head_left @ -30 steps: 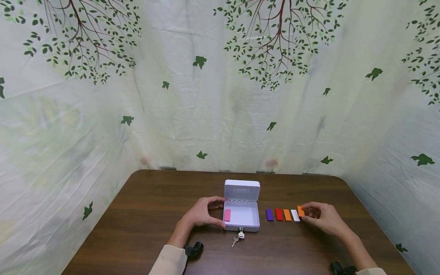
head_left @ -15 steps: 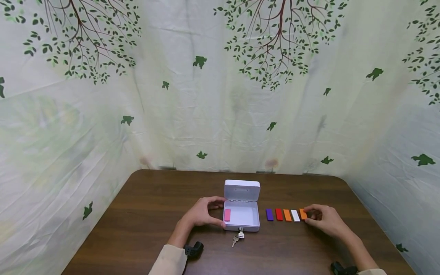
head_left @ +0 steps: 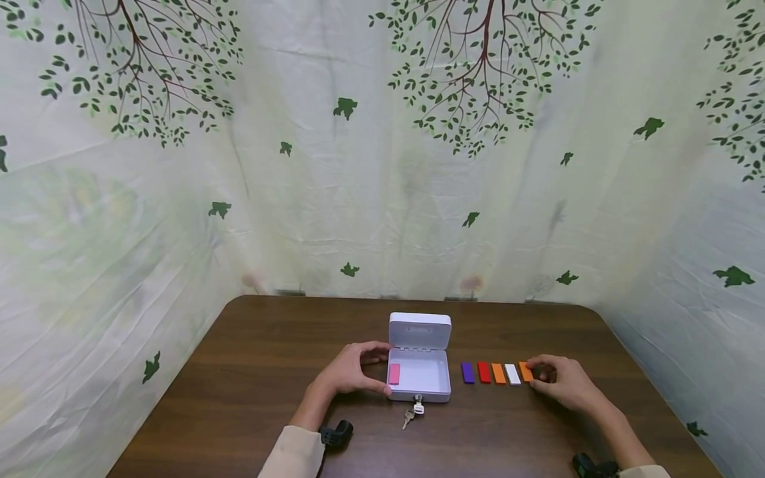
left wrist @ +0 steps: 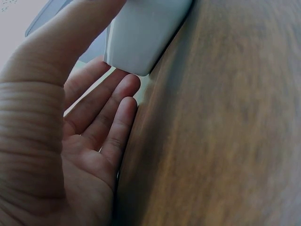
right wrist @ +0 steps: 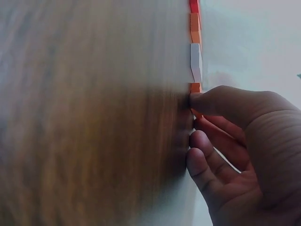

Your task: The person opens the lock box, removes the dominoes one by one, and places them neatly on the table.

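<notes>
My left hand [head_left: 350,369] holds the left side of a white cash box [head_left: 427,376], thumb at its front corner and fingers at the back. The hinged lid stands up, and a pink block [head_left: 394,374] lies inside at the left. My right hand [head_left: 565,382] pinches an orange block [head_left: 525,371] between thumb and fingertips at the right end of a row. To its left lie a white block [head_left: 512,374], another orange block [head_left: 499,374], a red block [head_left: 484,372] and a purple block [head_left: 467,373]. In the right wrist view, the thumb covers part of the pinched orange block [right wrist: 194,86].
A key [head_left: 409,417] with a tag [head_left: 419,407] hangs from the box's front lock onto the brown wooden table [head_left: 335,325]. Behind the table and along its sides hangs a pale curtain [head_left: 412,252] printed with trees and leaves.
My right hand has shifted the orange block slightly right and down, from close against the white block to a spaced place at the row's end. My left hand has stayed on the box.
</notes>
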Demonstrator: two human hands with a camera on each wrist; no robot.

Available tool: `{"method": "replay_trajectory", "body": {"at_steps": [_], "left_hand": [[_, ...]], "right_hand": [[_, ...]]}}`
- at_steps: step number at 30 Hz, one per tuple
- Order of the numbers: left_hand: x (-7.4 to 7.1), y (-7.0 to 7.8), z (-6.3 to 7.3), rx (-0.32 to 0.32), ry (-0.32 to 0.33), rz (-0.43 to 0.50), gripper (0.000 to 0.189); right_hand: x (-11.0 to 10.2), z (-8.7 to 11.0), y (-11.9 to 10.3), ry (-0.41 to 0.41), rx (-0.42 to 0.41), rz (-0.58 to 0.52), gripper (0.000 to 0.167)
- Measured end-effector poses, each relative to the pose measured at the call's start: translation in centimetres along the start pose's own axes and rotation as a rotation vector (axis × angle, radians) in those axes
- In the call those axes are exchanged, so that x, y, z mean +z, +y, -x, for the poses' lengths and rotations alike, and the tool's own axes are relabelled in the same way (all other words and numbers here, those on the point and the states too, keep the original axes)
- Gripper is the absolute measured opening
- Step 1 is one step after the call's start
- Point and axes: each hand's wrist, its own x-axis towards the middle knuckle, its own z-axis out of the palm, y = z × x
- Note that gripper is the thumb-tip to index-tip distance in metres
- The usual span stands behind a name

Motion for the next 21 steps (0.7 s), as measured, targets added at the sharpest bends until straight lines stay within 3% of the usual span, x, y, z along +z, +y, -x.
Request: {"method": "replay_trajectory", "body": {"at_steps": [21], "left_hand": [[-0.02,0.01,-0.01,0.012,0.005,-0.002,0.083]], "right_hand": [[-0.41,0.27,-0.04,0.004,-0.042,0.020,0.037]]}}
